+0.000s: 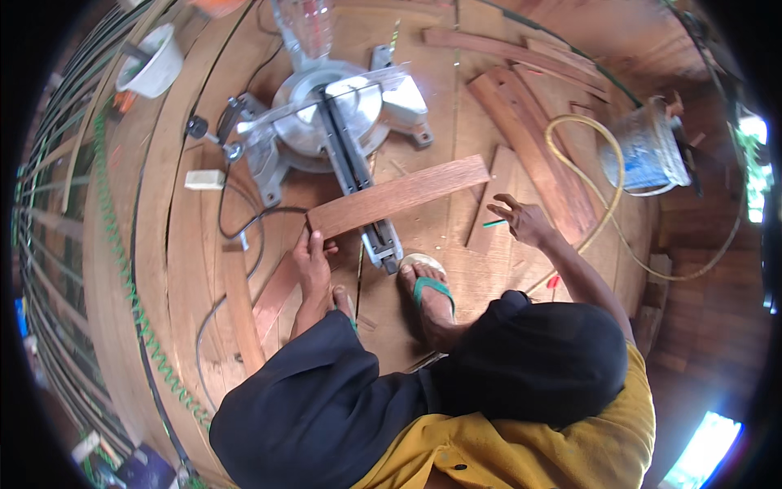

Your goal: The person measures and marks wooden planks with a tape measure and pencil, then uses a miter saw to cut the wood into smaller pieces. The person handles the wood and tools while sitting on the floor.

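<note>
A reddish-brown wooden board (399,196) lies slantwise over the slotted front arm of a silver miter saw (305,122). My left hand (313,265) grips its left end, thumb on top and fingers partly hidden beneath. Just beyond the board's right end, my right hand (524,222) is raised, apart from the board. A thin green stick like a pencil (494,223) shows at its fingers and appears held there. The thumb side is partly hidden, and a couple of fingers stretch toward the board's end.
Planks (533,138) lie on the wooden floor at the right, by a stained bucket (643,151) and a yellow hose (612,147). At the far left stands a white pail (155,63). A wooden block (204,179) and a black cable (259,216) lie left of the saw.
</note>
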{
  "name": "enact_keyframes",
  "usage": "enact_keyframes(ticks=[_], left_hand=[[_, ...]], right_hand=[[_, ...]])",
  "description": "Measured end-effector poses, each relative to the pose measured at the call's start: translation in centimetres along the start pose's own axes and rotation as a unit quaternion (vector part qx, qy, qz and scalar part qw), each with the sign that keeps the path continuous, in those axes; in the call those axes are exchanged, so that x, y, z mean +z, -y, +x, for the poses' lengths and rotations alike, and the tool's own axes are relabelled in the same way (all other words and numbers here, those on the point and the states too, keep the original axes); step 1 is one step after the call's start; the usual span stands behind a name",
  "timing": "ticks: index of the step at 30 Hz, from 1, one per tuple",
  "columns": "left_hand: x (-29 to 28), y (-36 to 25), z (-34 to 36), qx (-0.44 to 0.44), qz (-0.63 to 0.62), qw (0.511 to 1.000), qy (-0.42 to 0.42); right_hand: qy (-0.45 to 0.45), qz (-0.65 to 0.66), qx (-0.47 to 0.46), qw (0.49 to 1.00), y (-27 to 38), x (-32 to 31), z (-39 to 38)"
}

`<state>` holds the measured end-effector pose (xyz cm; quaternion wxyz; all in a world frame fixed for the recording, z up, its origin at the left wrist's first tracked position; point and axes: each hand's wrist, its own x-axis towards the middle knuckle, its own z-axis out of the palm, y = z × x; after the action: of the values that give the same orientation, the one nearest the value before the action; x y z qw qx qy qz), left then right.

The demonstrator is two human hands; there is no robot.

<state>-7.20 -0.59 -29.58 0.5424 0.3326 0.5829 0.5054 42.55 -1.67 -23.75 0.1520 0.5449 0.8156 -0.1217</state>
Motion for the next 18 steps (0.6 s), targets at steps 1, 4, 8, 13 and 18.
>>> enact_keyframes(ticks=[1,4,8,13,18], left_hand=[[-0.3,0.2,0.1,-0.005,-0.007,1.000,-0.004],[-1.3,-0.7,0.0,-0.024,-0.001,1.000,-0.007],[-1.7,-2.4,0.0,-0.066,-0.050,0.997,-0.006],[-2.4,-2.5,0.3,-0.152,-0.135,0.978,-0.047],[-2.3,-3.7,0.2,-0.096,-0.150,0.982,-0.063]], right_hand=[[-0.022,0.014,-0.001,1.000,-0.1,1.5,0.4],[-0.056,0.033,0.013,0.998,-0.2,3.9,1.4],[-0.082,0.048,-0.012,0.995,-0.8,5.1,3.0],[-0.029,0.160,-0.055,0.985,0.8,-0.3,3.1],[-0.128,0.167,-0.100,0.972,10.2,-4.6,5.2]])
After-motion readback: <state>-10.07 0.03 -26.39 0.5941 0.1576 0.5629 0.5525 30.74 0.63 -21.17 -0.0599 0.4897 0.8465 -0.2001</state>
